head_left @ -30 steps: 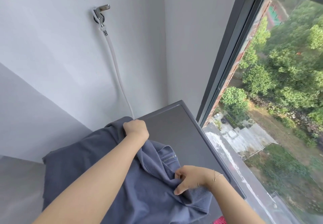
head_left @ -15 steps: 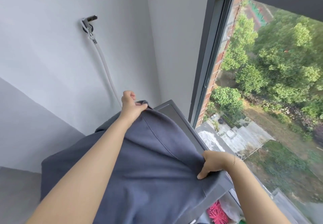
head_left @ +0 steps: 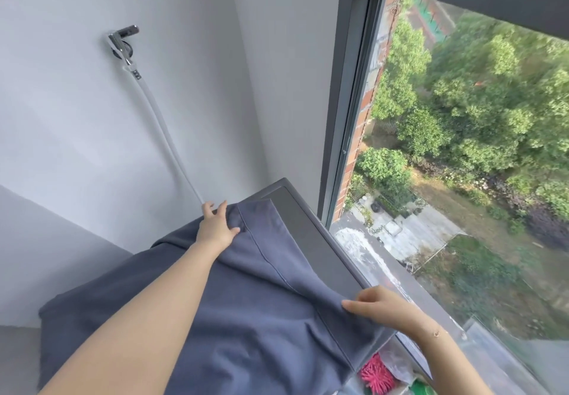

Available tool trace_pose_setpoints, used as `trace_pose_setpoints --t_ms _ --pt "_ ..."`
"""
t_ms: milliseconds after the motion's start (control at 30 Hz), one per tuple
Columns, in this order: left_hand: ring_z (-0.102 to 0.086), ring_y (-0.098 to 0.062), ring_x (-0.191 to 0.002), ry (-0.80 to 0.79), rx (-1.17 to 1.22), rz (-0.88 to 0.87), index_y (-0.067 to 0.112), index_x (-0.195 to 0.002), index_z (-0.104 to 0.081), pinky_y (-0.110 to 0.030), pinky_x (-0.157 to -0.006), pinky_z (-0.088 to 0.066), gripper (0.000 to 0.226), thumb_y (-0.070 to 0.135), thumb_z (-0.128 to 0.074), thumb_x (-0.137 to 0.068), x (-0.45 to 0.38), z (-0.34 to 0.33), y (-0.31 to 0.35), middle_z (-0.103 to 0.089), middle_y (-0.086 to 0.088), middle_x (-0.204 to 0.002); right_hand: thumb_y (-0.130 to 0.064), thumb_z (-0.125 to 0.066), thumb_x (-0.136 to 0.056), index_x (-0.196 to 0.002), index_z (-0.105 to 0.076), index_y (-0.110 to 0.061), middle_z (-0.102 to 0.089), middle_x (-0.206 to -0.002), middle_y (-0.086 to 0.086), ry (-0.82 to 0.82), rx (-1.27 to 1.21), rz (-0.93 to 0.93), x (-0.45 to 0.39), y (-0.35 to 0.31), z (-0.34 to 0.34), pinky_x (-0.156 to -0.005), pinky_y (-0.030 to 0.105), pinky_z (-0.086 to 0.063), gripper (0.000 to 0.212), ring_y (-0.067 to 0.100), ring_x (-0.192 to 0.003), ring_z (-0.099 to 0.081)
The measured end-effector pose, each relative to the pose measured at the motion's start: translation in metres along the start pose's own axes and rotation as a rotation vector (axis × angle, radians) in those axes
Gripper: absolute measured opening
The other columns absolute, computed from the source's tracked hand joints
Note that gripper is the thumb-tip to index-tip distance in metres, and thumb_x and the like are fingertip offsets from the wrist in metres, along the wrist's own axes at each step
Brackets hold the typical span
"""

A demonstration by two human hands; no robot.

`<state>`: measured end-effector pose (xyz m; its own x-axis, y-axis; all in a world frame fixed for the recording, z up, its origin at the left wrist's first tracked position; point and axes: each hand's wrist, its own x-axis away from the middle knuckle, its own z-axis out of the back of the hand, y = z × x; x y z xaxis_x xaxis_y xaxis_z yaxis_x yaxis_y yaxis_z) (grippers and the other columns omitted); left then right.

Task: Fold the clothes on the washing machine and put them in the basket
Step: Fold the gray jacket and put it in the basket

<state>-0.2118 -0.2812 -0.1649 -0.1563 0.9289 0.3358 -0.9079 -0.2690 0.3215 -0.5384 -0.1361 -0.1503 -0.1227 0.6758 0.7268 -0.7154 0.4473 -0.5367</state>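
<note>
Garment (head_left: 246, 317): big slate-blue piece, soft matte knit with a stitched seam running down it. We've got it spread over most of the washing machine top, its edge lying straight along the right side.
Washing machine (head_left: 311, 240): dark grey, flat smooth lid with a raised rim; only the strip by the window shows.
Window (head_left: 348, 117): dark metal frame, trees and a yard far below.
Hose (head_left: 166, 136): white, smooth, hanging from a shiny chrome tap (head_left: 121, 40) on the plain pale wall.
Left hand (head_left: 215, 225): fingers spread, flat on the far corner of the cloth, grasping nothing.
Right hand (head_left: 378, 305): fingers curled, pinching the near edge.
Since half a second ago: our left hand let go of its fistful and now presses flat; the fabric dropped from lifted to lying smooth.
</note>
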Motion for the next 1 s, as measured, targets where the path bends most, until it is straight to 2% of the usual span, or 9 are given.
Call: trace_pose_setpoints --t_ms 133,267,367,500,567,667,800,867,1000 --pt "-0.051 -0.025 -0.113 -0.033 -0.39 -0.161 0.013 -0.116 -0.057 -0.036 -0.082 -0.045 0.039 0.042 -0.062 -0.089 -0.005 0.012 0.001 -0.045 -0.003 -0.127 -0.041 -0.074 -0.072 -0.091 -0.056 -0.009 -0.05 -0.078 -0.003 -0.023 0.217 0.056 0.002 -0.002 -0.008 -0.056 0.027 -0.034 0.041 0.014 -0.071 -0.046" --pt "-0.058 -0.027 -0.104 -0.081 -0.313 -0.133 0.015 -0.094 -0.056 -0.03 -0.073 -0.04 0.03 0.045 -0.055 -0.093 0.001 0.018 0.011 -0.063 -0.005 -0.111 -0.033 -0.066 -0.08 -0.101 -0.06 -0.008 -0.057 -0.084 0.0 -0.081 0.349 0.028 0.003 -0.011 -0.009 -0.051 0.022 -0.041 0.032 0.023 -0.088 -0.063" --pt "-0.06 -0.035 -0.096 0.208 -0.102 -0.168 0.009 -0.093 -0.056 -0.035 -0.071 -0.04 0.024 0.033 -0.058 -0.093 0.003 0.047 0.025 -0.065 -0.016 -0.102 -0.02 -0.058 -0.086 -0.081 -0.051 -0.011 -0.054 -0.065 0.001 0.053 0.228 0.05 0.0 -0.005 -0.001 -0.049 0.023 -0.044 0.013 0.022 -0.063 -0.064" --pt "-0.048 -0.029 -0.072 0.573 0.308 -0.238 0.008 -0.09 -0.043 -0.03 -0.062 -0.025 0.019 0.02 -0.057 -0.094 0.015 0.091 0.038 -0.054 -0.011 -0.079 -0.01 -0.057 -0.09 -0.064 -0.044 -0.011 -0.049 -0.057 0.005 0.45 -0.051 0.074 -0.001 -0.001 0.007 -0.052 0.032 -0.044 0.029 0.025 -0.054 -0.061" --pt "-0.054 -0.029 -0.072 0.516 0.467 -0.312 0.008 -0.105 -0.042 -0.036 -0.068 -0.039 0.021 0.015 -0.058 -0.093 0.014 0.102 0.045 -0.055 -0.008 -0.082 -0.004 -0.055 -0.089 -0.063 -0.049 -0.012 -0.047 -0.052 0.001 0.718 -0.109 0.12 0.003 -0.004 0.009 -0.052 0.029 -0.036 0.028 0.02 -0.054 -0.049" --pt "-0.058 -0.028 -0.097 0.303 0.617 -0.33 0.009 -0.14 -0.03 -0.036 -0.097 -0.045 0.061 0.005 -0.062 -0.089 0.003 0.099 0.057 -0.053 -0.009 -0.106 0.002 -0.05 -0.086 -0.067 -0.054 -0.016 -0.049 -0.054 0.0 0.935 -0.278 0.104 0.009 0.004 0.018 -0.055 0.026 -0.036 0.026 0.022 -0.057 -0.045" --pt "-0.015 -0.022 -0.145 -0.019 0.362 -0.203 0.022 -0.153 -0.012 -0.035 -0.119 -0.012 0.086 0.019 -0.067 -0.087 -0.001 0.056 0.065 -0.005 -0.012 -0.156 -0.006 -0.05 -0.074 -0.094 -0.061 -0.015 -0.056 -0.092 0.01 0.837 -0.431 -0.103 0.003 0.035 0.018 -0.08 0.038 -0.043 0.024 0.031 -0.094 -0.052" --pt "-0.001 -0.022 -0.148 -0.083 0.12 -0.219 0.028 -0.153 -0.011 -0.047 -0.119 -0.007 0.084 0.03 -0.065 -0.088 0.007 0.028 0.064 0.008 -0.006 -0.16 -0.007 -0.051 -0.078 -0.117 -0.055 -0.013 -0.046 -0.109 0.01 0.773 -0.418 -0.16 0.001 0.043 0.008 -0.098 0.042 -0.039 0.039 0.031 -0.111 -0.047" --pt "0.01 -0.021 -0.148 0.003 -0.044 -0.196 0.024 -0.153 -0.002 -0.055 -0.116 0.002 0.08 0.049 -0.049 -0.094 0.041 -0.027 0.061 0.012 -0.002 -0.161 -0.031 -0.06 -0.088 -0.136 -0.041 -0.011 -0.051 -0.124 0.012 0.665 -0.465 -0.114 -0.003 0.035 -0.022 -0.095 0.039 -0.042 0.054 0.027 -0.112 -0.052"
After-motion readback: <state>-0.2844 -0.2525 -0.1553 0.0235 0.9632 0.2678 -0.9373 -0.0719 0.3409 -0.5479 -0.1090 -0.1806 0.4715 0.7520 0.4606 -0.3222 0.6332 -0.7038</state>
